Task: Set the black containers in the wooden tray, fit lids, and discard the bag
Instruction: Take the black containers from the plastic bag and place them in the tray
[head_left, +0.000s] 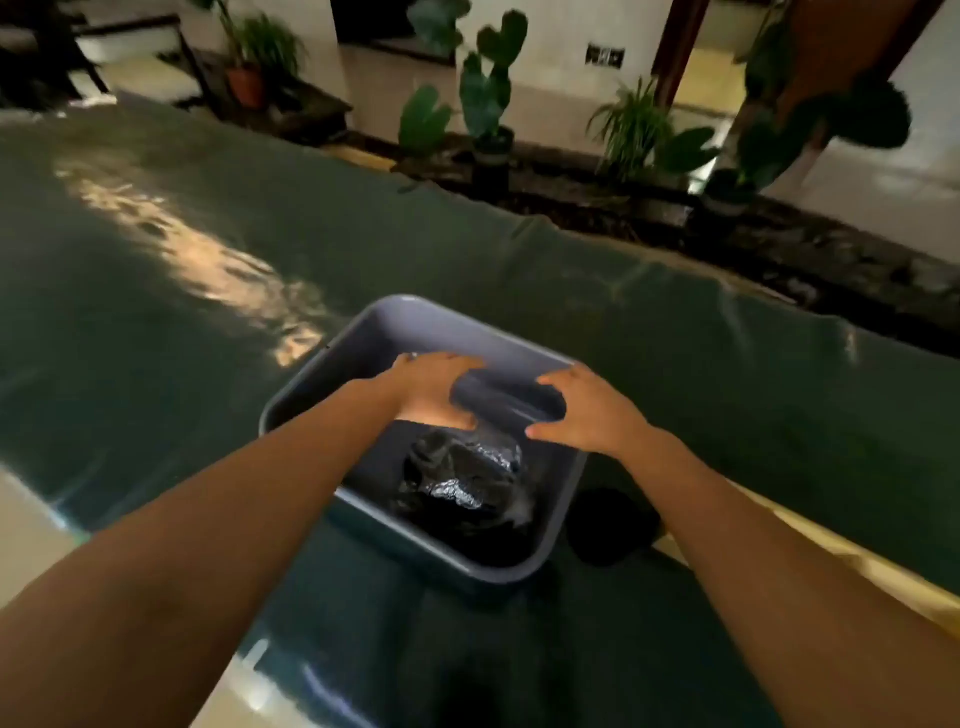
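A grey rectangular tub (332, 358) stands on the dark green table cover in the middle of the view. Inside it lies a crumpled black plastic bag (462, 478). Over the tub, my left hand (436, 389) and my right hand (587, 410) hold a dark cylindrical stack of black containers (506, 402) between them, one hand at each end. The stack lies sideways, above the bag. A round black object (608, 525), perhaps a lid, rests on the cover just right of the tub. No wooden tray is in sight.
The green table cover (208, 291) stretches far left and right; its far edge runs diagonally at the upper right. Beyond it are several potted plants (488, 88) on the floor. The frame is motion-blurred.
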